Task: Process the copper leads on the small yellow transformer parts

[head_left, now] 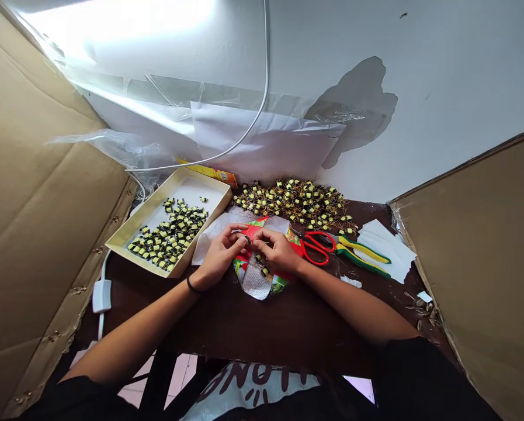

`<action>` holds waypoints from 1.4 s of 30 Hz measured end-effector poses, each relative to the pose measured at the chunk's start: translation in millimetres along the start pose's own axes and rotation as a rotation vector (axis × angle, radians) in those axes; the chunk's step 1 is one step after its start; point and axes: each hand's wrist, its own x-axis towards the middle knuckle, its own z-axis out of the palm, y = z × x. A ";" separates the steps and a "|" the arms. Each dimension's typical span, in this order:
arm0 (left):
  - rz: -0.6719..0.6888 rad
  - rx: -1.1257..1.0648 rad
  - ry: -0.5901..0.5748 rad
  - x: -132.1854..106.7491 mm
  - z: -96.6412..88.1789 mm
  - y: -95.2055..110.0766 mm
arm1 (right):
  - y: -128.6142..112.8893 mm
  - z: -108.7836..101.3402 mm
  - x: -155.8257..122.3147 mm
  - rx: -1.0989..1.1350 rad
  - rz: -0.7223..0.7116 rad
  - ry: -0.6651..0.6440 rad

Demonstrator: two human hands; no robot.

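Note:
My left hand (220, 252) and my right hand (278, 250) meet over a flattened foil snack wrapper (256, 282) on the dark table (253, 327). Both pinch a small black and yellow part (248, 239) between their fingertips. A few more of these parts lie on the wrapper under my right hand. Behind the hands spreads a heap of the same parts with copper wire leads (297, 202). To the left, a shallow cream box (132, 231) holds several trimmed parts.
Red-handled scissors (316, 245) and green and yellow pliers (362, 252) lie right of my hands, beside white paper (387, 248). Cardboard walls stand at left (38, 193) and right (476, 251). A white cable (244, 134) and an inline switch (101, 295) hang at the left.

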 end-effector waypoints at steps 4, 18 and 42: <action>-0.014 -0.001 0.024 0.2 -1.1 -0.5 | -1.1 -3.8 1.2 0.075 0.048 -0.099; -0.098 0.065 -0.183 0.9 -4.9 8.2 | -5.2 -3.4 0.8 0.256 0.063 -0.013; -0.046 0.142 -0.281 5.7 -7.9 2.2 | -1.9 4.6 -9.5 -0.268 -0.177 0.118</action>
